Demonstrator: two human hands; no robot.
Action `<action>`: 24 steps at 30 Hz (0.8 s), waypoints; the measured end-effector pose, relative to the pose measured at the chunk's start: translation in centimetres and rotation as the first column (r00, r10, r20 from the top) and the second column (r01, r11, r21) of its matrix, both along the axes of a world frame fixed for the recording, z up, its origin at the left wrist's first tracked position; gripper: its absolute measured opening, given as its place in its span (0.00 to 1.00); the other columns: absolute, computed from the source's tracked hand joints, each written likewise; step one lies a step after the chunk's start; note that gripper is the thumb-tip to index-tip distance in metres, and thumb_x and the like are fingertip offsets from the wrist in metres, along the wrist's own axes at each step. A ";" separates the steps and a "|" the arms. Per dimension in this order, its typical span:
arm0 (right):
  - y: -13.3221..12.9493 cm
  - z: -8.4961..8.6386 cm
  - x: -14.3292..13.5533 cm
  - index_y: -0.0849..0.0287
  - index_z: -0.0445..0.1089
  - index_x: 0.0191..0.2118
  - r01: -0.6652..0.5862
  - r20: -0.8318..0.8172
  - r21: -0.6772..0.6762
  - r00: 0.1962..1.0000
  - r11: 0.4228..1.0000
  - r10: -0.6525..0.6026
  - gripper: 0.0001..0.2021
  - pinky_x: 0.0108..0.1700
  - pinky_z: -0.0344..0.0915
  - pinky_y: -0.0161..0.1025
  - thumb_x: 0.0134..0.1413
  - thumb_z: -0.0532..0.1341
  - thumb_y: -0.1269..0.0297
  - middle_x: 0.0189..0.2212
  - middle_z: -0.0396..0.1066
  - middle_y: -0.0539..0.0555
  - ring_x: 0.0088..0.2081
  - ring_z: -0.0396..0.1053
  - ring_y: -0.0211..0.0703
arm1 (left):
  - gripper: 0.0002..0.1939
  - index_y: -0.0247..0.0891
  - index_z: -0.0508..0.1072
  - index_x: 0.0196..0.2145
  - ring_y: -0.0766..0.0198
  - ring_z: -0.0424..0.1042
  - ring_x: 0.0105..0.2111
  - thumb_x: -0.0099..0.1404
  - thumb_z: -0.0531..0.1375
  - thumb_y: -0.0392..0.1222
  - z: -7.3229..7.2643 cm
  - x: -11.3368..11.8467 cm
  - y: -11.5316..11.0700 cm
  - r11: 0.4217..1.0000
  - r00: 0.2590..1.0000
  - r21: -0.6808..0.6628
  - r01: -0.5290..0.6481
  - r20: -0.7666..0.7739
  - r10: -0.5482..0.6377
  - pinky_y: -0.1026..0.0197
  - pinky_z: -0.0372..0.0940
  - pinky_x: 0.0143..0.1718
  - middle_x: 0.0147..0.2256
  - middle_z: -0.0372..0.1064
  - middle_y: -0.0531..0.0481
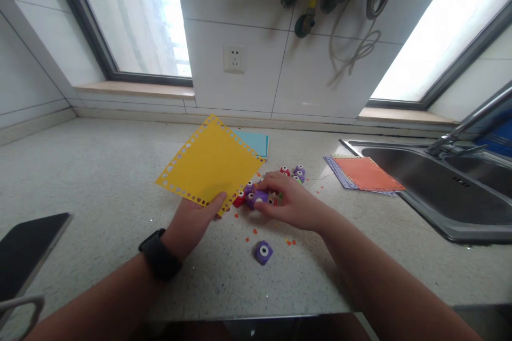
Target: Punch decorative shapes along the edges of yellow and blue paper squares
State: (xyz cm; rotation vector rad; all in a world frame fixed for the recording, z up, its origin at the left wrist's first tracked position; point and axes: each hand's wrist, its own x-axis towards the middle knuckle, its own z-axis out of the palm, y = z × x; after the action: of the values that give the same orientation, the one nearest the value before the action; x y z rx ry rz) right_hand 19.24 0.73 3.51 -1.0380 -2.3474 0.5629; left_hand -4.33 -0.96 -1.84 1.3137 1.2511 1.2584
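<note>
My left hand [197, 224] pinches the lower corner of a yellow sheet [212, 162], which has punched holes along its edges and is lifted above the counter. To its right, my right hand [290, 201] has its thumb and fingers around a purple punch [260, 197] among a cluster of small craft punches. A red punch [239, 199] sits just left of it, and several more punches, purple, red and green, stand behind my right hand. One purple punch [263, 251] lies apart, nearer the front edge.
A stack topped by an orange sheet [366, 172] lies beside the steel sink [432, 192]. Light blue paper [256, 143] is behind the yellow sheet. Small paper bits dot the counter [100, 181]. A dark flat object [28, 250] rests at the left.
</note>
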 end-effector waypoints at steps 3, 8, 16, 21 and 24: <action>-0.4 0.1 0.0 0.58 0.75 0.42 -0.110 0.142 0.063 0.985 0.992 0.100 0.09 0.48 0.61 0.46 0.54 0.67 0.64 0.34 0.73 0.55 0.42 0.66 0.49 | 0.12 0.40 0.78 0.43 0.53 0.77 0.50 0.62 0.66 0.44 0.3 -0.3 0.4 0.998 1.000 0.061 -0.018 0.006 0.018 0.52 0.71 0.53 0.47 0.81 0.45; -0.4 -0.2 0.0 0.57 0.77 0.39 -0.179 0.225 0.029 0.960 0.983 0.168 0.09 0.46 0.60 0.47 0.53 0.68 0.61 0.32 0.73 0.55 0.40 0.65 0.51 | 0.17 0.37 0.78 0.44 0.55 0.79 0.35 0.59 0.70 0.47 0.4 -0.6 0.6 1.000 0.992 0.002 0.021 0.124 -0.021 0.58 0.72 0.31 0.41 0.81 0.44; -0.2 -1.1 -0.4 0.54 0.79 0.38 -0.269 0.202 0.014 0.944 0.963 0.260 0.05 0.45 0.58 0.44 0.59 0.65 0.64 0.29 0.74 0.52 0.38 0.66 0.46 | 0.18 0.35 0.77 0.42 0.66 0.74 0.25 0.59 0.70 0.48 0.1 -0.4 0.4 0.993 0.975 -0.064 0.097 0.205 -0.082 0.65 0.62 0.23 0.37 0.81 0.45; 0.3 -0.6 0.2 0.55 0.78 0.34 -0.245 0.177 -0.009 0.954 0.969 0.243 0.07 0.42 0.58 0.43 0.60 0.65 0.60 0.28 0.73 0.51 0.33 0.67 0.43 | 0.17 0.34 0.77 0.42 0.67 0.73 0.25 0.61 0.69 0.49 0.0 -0.5 0.5 0.994 0.975 -0.050 0.101 0.203 -0.089 0.66 0.63 0.22 0.36 0.80 0.47; 1.0 -0.3 1.0 0.55 0.78 0.37 -0.151 0.087 -0.004 0.985 0.988 0.151 0.09 0.45 0.59 0.45 0.63 0.63 0.58 0.32 0.76 0.54 0.38 0.69 0.46 | 0.17 0.34 0.76 0.41 0.67 0.72 0.24 0.61 0.69 0.49 0.0 -0.5 0.6 0.996 0.976 -0.032 0.084 0.207 -0.075 0.66 0.63 0.22 0.34 0.79 0.47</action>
State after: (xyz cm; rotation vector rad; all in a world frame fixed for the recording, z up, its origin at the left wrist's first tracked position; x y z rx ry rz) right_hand 20.25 1.73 3.21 -0.9045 -2.5182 0.5814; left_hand -4.85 -0.39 -1.88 1.1611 1.0632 1.2704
